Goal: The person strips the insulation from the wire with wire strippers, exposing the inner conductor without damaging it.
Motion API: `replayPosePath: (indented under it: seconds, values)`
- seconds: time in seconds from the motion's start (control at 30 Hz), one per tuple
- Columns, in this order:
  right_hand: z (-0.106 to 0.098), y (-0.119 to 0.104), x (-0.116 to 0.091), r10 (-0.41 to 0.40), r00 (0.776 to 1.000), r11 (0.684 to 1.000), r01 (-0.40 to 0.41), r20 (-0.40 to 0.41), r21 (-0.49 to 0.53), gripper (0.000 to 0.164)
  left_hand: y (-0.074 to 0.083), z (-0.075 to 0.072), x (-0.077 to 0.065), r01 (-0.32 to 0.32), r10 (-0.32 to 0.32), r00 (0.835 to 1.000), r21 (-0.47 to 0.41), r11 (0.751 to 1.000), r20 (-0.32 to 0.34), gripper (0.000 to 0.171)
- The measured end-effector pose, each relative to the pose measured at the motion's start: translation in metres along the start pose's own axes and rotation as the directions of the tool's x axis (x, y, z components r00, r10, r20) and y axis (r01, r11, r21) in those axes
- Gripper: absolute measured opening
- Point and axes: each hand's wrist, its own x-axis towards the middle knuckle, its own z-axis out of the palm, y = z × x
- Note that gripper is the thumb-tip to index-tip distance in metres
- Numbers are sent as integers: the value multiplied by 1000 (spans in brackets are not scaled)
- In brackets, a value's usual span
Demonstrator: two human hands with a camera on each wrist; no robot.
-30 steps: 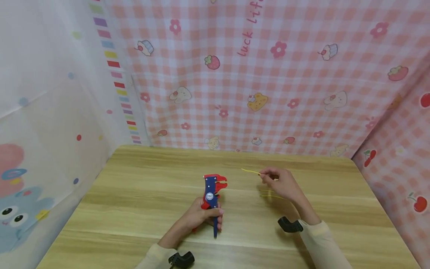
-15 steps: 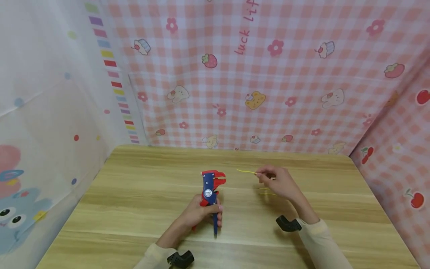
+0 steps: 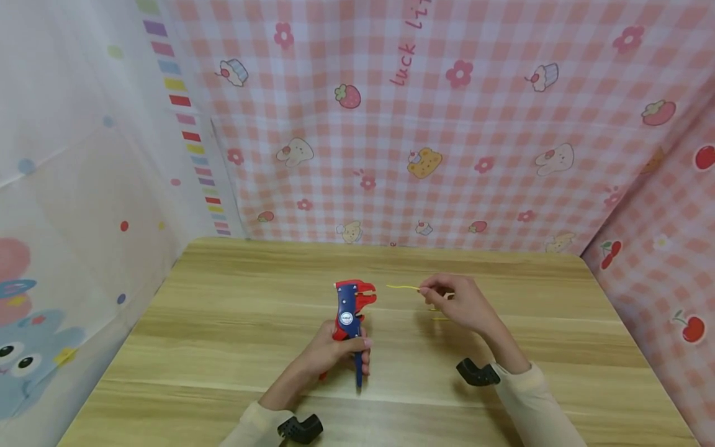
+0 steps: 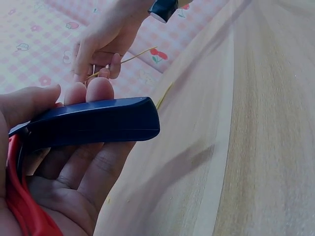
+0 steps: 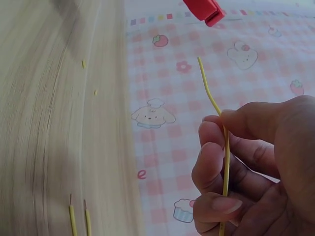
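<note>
My left hand (image 3: pixel 329 357) grips a red and blue wire stripper (image 3: pixel 347 301) by its handles, its red jaws on top facing right with a gap between them. The left wrist view shows the fingers around the blue handle (image 4: pixel 98 120), with the red handle (image 4: pixel 22 196) against the palm. My right hand (image 3: pixel 462 304) pinches a thin yellow wire (image 3: pixel 402 287) between thumb and forefinger. The free end of that wire points left at the jaws, a short gap away. In the right wrist view the wire's length runs down across the curled fingers, and its tip looks covered in yellow insulation.
Two more yellow wires (image 5: pixel 74 221) lie on the wooden table (image 3: pixel 223 347) below the right hand, with bare metal tips. Small yellow scraps (image 5: pixel 83 64) lie farther along the tabletop. A pink checked cloth (image 3: pixel 391 124) hangs behind the table.
My right hand has moved slightly left, bringing the wire's end closer to the stripper's jaws. The left hand keeps its grip on the stripper, nearly still.
</note>
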Motion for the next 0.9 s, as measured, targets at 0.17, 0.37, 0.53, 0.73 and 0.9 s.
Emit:
replayPosePath:
  seconds: [0.17, 0.37, 0.53, 0.73, 0.9]
  values:
    - [0, -7, -1, -36, 999, 999, 36, 4, -24, 13, -1, 0, 0, -7, 7, 1000, -3, 1000, 10, 11]
    - [1, -14, -2, -79, 997, 996, 79, 13, -36, 10, -2, 1, 0, -6, 6, 1000, -8, 1000, 20, 17]
    - [2, -18, -4, -83, 996, 996, 83, 24, -14, 10, -2, 2, 0, -8, 8, 1000, -12, 1000, 23, 21]
    - [4, -21, -5, -92, 996, 996, 93, 19, -18, 9, -1, 4, -1, -9, 9, 1000, -5, 1000, 27, 20]
    - [5, -25, -6, -106, 994, 994, 106, 18, -19, 9, -1, 4, -1, 5, -5, 1000, -5, 1000, 29, 21]
